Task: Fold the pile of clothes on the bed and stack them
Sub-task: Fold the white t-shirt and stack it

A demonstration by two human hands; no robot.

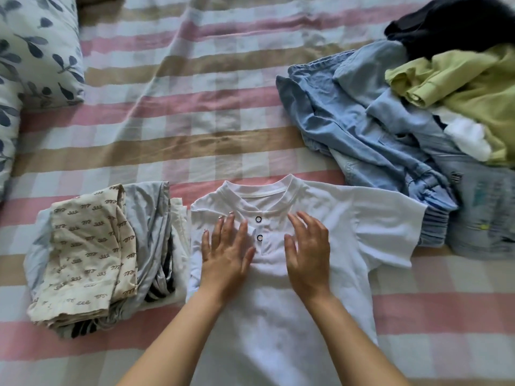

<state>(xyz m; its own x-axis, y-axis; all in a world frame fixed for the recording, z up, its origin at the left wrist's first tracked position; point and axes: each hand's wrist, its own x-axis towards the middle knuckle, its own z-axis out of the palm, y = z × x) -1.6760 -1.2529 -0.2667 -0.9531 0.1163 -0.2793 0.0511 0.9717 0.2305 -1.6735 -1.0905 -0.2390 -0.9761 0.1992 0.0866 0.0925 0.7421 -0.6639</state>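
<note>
A white short-sleeved shirt (348, 218) with two dark-ringed buttons lies face up on the checked bed sheet (195, 121), its left side folded in and its right sleeve spread out. My left hand (227, 249) rests flat on the chest left of the buttons, fingers straight. My right hand (308, 249) lies flat to the right of the buttons. A stack of folded clothes (92, 254), topped by a cream patterned piece, sits just left of the shirt. The unfolded pile (404, 112) of blue, green, white and dark garments lies at the right.
A leaf-patterned pillow (36, 51) fills the far left corner. Blue denim pieces (485, 213) from the pile reach down beside the shirt's right sleeve. Striped sheet shows between the pillow and the pile.
</note>
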